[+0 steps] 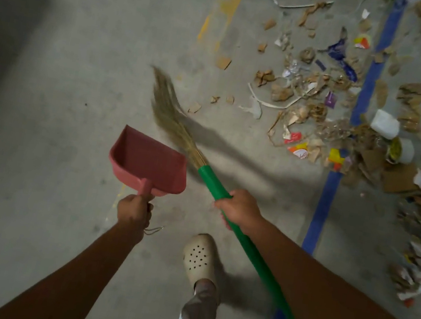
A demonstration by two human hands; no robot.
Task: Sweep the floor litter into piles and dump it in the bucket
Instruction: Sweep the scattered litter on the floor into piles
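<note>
The right hand [240, 208] is wrapped round the green handle of the broom [226, 193], its straw head blurred and lifted over bare floor [58, 104]. The left hand [134, 212] grips the stub handle of a pink dustpan [147, 162], held empty beside the broom. The litter [326, 103] lies scattered well to the right, across a blue line [369, 83]. No bucket is in sight. I'd say sweeping is under way; next, the broom must reach the scraps and draw them together.

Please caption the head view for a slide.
Left hand holds a red dustpan, right hand a green-handled broom, beside litter.
</note>
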